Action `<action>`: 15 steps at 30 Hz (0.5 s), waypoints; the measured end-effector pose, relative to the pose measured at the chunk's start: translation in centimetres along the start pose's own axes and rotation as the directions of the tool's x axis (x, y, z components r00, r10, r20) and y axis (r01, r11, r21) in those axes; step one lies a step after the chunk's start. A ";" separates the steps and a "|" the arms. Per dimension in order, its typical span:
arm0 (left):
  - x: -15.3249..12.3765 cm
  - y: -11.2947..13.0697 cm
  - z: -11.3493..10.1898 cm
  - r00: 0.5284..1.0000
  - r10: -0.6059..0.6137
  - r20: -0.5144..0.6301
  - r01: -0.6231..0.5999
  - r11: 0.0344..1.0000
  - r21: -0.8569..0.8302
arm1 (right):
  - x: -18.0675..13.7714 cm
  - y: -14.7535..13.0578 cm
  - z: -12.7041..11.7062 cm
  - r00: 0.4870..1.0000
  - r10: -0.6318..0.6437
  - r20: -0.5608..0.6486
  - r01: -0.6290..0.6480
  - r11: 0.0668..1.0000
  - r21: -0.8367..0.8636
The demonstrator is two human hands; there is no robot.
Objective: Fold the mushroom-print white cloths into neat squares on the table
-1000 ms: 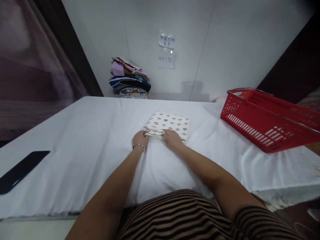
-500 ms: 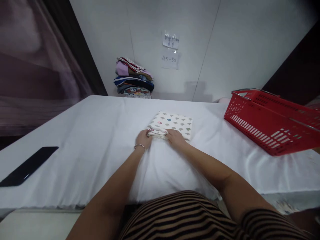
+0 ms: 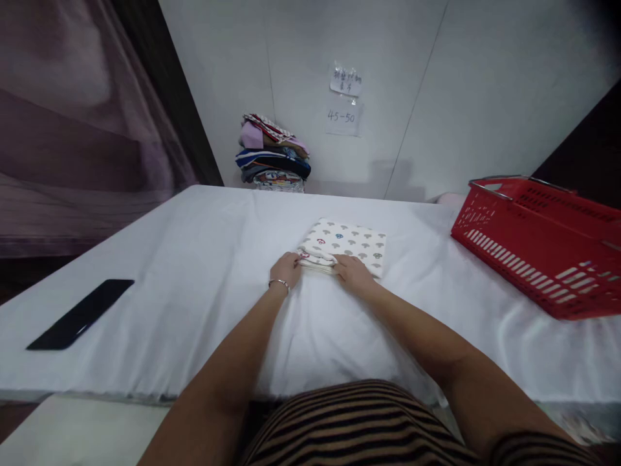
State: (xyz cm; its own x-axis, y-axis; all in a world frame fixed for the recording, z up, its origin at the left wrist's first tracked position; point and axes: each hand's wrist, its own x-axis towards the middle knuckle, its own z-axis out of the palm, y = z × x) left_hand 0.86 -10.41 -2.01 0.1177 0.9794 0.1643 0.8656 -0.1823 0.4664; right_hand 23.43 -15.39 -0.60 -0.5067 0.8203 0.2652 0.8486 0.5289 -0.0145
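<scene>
On the white table sheet [image 3: 194,252]: a folded cloth [image 3: 356,239] lies flat near the middle, just ahead of the person; it is white with small mushroom shapes, mostly grey, one red and one blue.
Front edge of the cloth: a thick, soft fold bulges between the two hands, with layers showing beneath it.
Left hand [image 3: 285,270]: fingers closed on the near left corner of the cloth; the palm is turned down.
Right hand [image 3: 356,276]: fingers closed over the other end of the fold, with part of the cloth reaching out past them to the right.
Between the hands: they are apart, with only the fold bridging them.
Left wrist: a thin silver bracelet [image 3: 280,282].
Left side of the sheet: a flat black phone-like slab [image 3: 80,315], lying at a slant, well apart from the hands.
Right side: a red basket [image 3: 514,243] with slotted walls and metal handles, cut off at the picture's edge.
Far edge: a pile of clothes [image 3: 274,154] against the wall [image 3: 223,65]; whether it rests on the sheet, I cannot tell.
On the wall: two paper notes, the upper one handwritten [image 3: 346,82], the lower one reading "45-50" [image 3: 342,118].
Far left: a pinkish curtain [image 3: 72,142].
Nearest the camera: a brown and black striped shirt [image 3: 373,421].
</scene>
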 end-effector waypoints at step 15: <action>-2.5 -0.2 0.0 0.878 0.466 -0.111 -0.454 0.883 0.120 | -0.1 0.1 0.5 1.000 -0.004 -0.018 0.005 1.000 0.019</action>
State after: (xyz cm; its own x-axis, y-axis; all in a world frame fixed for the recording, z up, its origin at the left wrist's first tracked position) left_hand 0.38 -12.85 -2.53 0.4527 0.7650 0.4581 0.7694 -0.5948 0.2329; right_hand 23.49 -15.31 -1.07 -0.5075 0.8138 0.2830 0.8431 0.5369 -0.0320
